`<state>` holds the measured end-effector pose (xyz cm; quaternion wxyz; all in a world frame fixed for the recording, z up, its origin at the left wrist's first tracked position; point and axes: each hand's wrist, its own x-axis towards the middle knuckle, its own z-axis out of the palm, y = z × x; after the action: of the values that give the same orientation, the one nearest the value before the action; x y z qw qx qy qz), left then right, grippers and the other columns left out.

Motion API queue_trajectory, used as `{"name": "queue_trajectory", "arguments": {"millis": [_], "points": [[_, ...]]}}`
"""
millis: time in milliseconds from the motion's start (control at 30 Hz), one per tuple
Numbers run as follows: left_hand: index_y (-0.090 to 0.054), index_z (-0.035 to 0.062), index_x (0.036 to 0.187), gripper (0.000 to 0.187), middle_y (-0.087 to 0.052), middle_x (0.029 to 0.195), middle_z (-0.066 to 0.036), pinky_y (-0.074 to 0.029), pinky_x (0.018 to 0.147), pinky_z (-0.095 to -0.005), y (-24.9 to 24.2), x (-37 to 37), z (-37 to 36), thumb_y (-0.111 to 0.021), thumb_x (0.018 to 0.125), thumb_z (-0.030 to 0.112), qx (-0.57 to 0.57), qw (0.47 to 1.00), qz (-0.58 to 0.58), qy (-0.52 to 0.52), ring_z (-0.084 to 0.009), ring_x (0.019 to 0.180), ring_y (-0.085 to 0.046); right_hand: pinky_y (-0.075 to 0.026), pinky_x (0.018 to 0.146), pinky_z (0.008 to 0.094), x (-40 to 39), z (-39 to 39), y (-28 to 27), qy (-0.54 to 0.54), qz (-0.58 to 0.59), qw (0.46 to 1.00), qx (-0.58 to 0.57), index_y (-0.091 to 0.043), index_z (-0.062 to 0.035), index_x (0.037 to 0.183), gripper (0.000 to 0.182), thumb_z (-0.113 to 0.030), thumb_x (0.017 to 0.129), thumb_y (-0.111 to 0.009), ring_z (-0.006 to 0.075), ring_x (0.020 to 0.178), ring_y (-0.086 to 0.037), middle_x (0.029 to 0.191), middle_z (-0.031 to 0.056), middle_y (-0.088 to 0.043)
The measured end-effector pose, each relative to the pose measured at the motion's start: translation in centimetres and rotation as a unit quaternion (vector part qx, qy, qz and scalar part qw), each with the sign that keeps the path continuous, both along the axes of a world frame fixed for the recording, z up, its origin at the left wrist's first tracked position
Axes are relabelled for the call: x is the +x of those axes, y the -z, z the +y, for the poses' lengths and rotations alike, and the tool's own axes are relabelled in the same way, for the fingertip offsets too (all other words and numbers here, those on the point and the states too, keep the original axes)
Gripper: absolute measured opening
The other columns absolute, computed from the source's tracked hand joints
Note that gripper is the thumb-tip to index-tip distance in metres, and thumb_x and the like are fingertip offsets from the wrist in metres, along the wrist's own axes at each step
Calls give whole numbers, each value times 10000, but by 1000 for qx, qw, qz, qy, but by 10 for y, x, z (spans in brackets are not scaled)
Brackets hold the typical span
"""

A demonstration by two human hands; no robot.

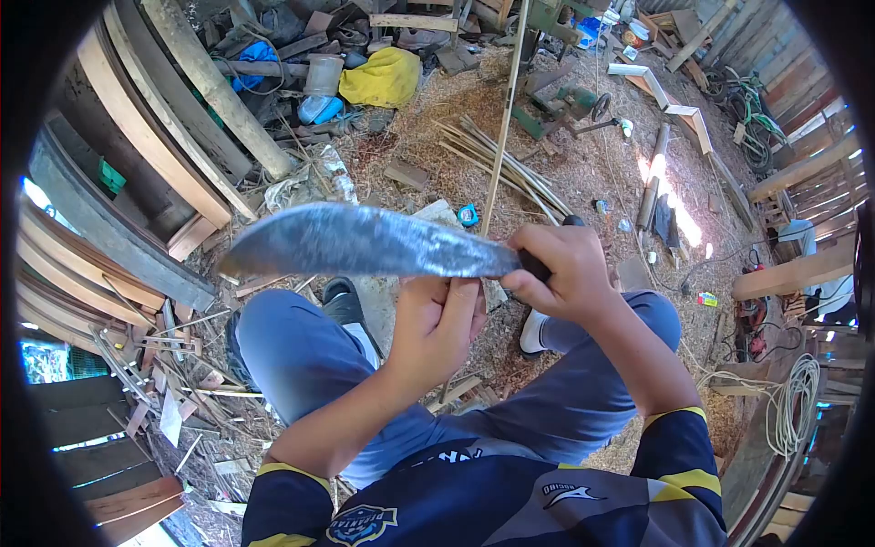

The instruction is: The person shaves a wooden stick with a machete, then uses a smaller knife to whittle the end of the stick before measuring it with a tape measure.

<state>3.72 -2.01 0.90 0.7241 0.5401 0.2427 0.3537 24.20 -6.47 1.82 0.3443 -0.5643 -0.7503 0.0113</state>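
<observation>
A machete (pixel 365 242) with a broad, worn grey blade lies sideways above my knees, its tip pointing left. My right hand (pixel 567 269) is closed around its dark handle. Just under the blade, my left hand (pixel 437 319) is closed with thumb and fingers pinched together. A long, thin bamboo strip (pixel 504 128) runs down from the top of the view, passes behind the blade and lines up with these pinched fingers. The blade hides part of the strip and the left fingertips.
Several thin strips (pixel 510 169) lie on the shavings-covered ground ahead. Beyond them are a green metal machine (pixel 556 105), a yellow cloth (pixel 383 77) and a blue tape measure (pixel 468 215). Curved boards (pixel 146 118) lean at left; a coiled rope (pixel 791 406) hangs at right.
</observation>
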Motion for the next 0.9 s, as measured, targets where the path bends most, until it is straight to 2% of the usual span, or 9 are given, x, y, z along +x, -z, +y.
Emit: {"name": "queue_trajectory", "arguments": {"millis": [100,267,467,500,600,700,733,833,900], "points": [[-604,-8,1106,265,-518,664,9,-297,448,-216,5,-5,-4,-431,1138,190,14,1000,1,1,-34,488,-404,-462,531,419,-1,1,0,-30,-26,999,-9,-643,-70,882,561,-629,929,-658,331,588,-625,673,102,-576],[-599,-16,1118,259,-537,698,3,-300,450,-216,-5,-8,-5,-431,1137,179,-19,1000,12,10,-31,505,-419,-459,526,406,1,5,3,-26,-45,998,22,-645,-77,847,597,-671,914,-646,311,574,-616,671,88,-577],[-576,-8,1078,258,-497,667,14,-292,442,-222,-2,-14,-7,-416,1142,184,12,999,7,31,-40,483,-410,-457,524,405,8,9,1,-12,-72,995,66,-639,-82,820,612,-685,926,-616,303,561,-613,656,77,-572],[-573,3,1062,258,-492,648,19,-303,449,-225,-5,-15,-6,-420,1142,194,11,999,11,33,-40,486,-420,-456,523,406,11,11,1,-5,-77,994,77,-637,-80,818,608,-676,936,-610,305,558,-612,650,79,-570],[-564,24,1022,264,-478,604,29,-324,460,-232,-12,-18,-3,-425,1143,213,17,999,25,43,-40,489,-441,-453,523,409,26,16,6,116,-9,991,64,-634,-69,817,586,-633,969,-594,317,550,-604,633,88,-553],[-554,21,1008,274,-466,596,28,-308,451,-230,-14,-19,-6,-414,1144,213,41,997,36,54,-39,472,-417,-481,532,414,29,9,2,103,-25,994,23,-628,-103,806,461,-545,910,-708,308,560,-624,643,87,-591],[-555,18,1012,279,-458,598,27,-294,444,-228,-12,-18,-7,-408,1145,214,54,997,34,48,-37,464,-396,-477,529,409,16,8,-2,60,-3,997,52,-623,-104,804,495,-583,903,-702,301,553,-620,644,82,-589],[-562,16,1015,281,-442,588,34,-280,441,-225,-9,-17,-8,-403,1143,208,40,998,16,39,-30,459,-373,-473,526,403,7,4,-6,-11,-98,993,64,-634,-99,810,503,-588,900,-706,294,555,-622,646,80,-593],[-570,15,1014,278,-440,586,41,-281,444,-224,-10,-20,-9,-406,1140,200,39,998,23,36,-24,464,-372,-466,518,398,12,10,-4,32,-50,996,68,-622,-112,802,504,-600,899,-703,280,548,-620,650,66,-591]]}}
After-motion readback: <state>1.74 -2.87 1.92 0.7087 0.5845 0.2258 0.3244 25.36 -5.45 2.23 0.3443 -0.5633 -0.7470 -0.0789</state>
